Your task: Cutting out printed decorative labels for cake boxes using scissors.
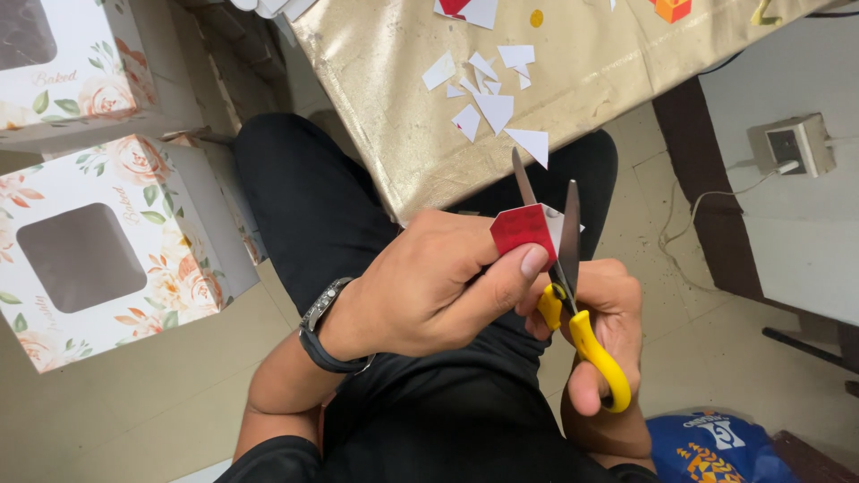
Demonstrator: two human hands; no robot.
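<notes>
Beige floor tiles fill the background, with a gold-covered table (573,80) running across the top of the view and the seated person's black trousers below it. At the middle, the left hand (438,286) pinches a small red paper piece (522,229), thumb pressed on top and fingers curled under, so the paper juts out toward one o'clock from the grip. Just to its right, touching the paper's edge, come the yellow-handled scissors (573,295), held by the right hand (608,340) with thumb and fingers through the loops. The blades stand parted in a narrow V; their long axis points to about twelve o'clock, leaning slightly left, and the red piece sits between them from the nine o'clock side. So the paper lies at ten o'clock from the scissor hand, and the left hand is the nearer to it. A dark wristwatch (327,326) circles the left wrist. Farther out, white paper offcuts (492,98) lie scattered on the table at twelve o'clock, floral window boxes (98,250) stand at nine o'clock, and a blue bag (716,447) lies at five o'clock.
</notes>
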